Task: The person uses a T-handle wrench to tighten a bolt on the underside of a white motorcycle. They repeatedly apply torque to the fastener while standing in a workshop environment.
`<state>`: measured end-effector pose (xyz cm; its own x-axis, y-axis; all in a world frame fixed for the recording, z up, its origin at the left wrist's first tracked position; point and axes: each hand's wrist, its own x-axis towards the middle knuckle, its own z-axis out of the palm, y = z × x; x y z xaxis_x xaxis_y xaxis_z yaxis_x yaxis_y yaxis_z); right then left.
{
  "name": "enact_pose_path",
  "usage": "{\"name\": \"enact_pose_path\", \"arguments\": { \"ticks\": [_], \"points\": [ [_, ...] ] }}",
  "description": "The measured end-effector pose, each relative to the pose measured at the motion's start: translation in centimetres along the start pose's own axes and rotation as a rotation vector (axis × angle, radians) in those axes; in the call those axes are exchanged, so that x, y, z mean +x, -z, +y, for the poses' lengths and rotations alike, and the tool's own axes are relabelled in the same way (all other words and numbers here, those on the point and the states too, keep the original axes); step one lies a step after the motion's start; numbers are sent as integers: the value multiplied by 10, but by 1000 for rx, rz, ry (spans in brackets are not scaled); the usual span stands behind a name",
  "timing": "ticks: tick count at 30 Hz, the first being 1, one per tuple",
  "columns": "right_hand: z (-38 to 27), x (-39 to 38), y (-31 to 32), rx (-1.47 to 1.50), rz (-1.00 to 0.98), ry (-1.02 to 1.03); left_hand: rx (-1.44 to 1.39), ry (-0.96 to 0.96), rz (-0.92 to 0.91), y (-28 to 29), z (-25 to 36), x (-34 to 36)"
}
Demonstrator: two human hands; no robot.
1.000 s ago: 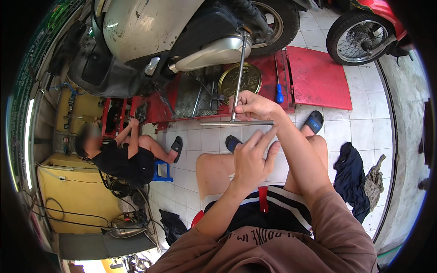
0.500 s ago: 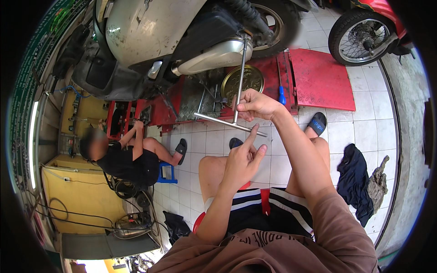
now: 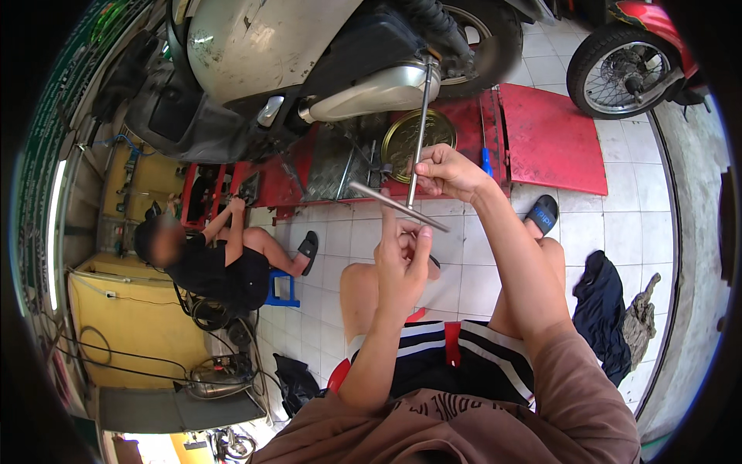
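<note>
My right hand grips the long shaft of a metal T-handle wrench, just above its crossbar. The shaft runs up to the underside of a scooter, beside the silver exhaust. My left hand is raised below the crossbar with its index finger touching the bar and the other fingers loosely curled; it holds nothing. I sit low, knees apart, in striped shorts.
The scooter stands on a red lift platform with a round brass-coloured pan under it. Another person sits on a blue stool at left. A motorcycle wheel is at top right. Dark rags lie on the tiled floor.
The wrench's crossbar has turned from lying level to slanting down to the right. My left hand dropped off the bar's end and now touches it from below with one finger.
</note>
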<state>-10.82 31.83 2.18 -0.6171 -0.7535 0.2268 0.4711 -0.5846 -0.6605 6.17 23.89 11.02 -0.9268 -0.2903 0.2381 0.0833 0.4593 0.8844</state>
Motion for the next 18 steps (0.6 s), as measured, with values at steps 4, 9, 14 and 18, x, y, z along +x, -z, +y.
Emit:
{"name": "enact_pose_path", "arguments": {
  "ticks": [4,9,14,18],
  "points": [
    [-2,1,-1,24,14,11,408,41,-486,14,-4,-5],
    [3,5,0,13,93,21,-24,91,-200,14,-3,8],
    [2,6,-5,34,114,49,250,159,-377,2,-14,0],
    [1,3,-2,88,101,85,-145,198,-130,-7,-3,3]
  ]
}}
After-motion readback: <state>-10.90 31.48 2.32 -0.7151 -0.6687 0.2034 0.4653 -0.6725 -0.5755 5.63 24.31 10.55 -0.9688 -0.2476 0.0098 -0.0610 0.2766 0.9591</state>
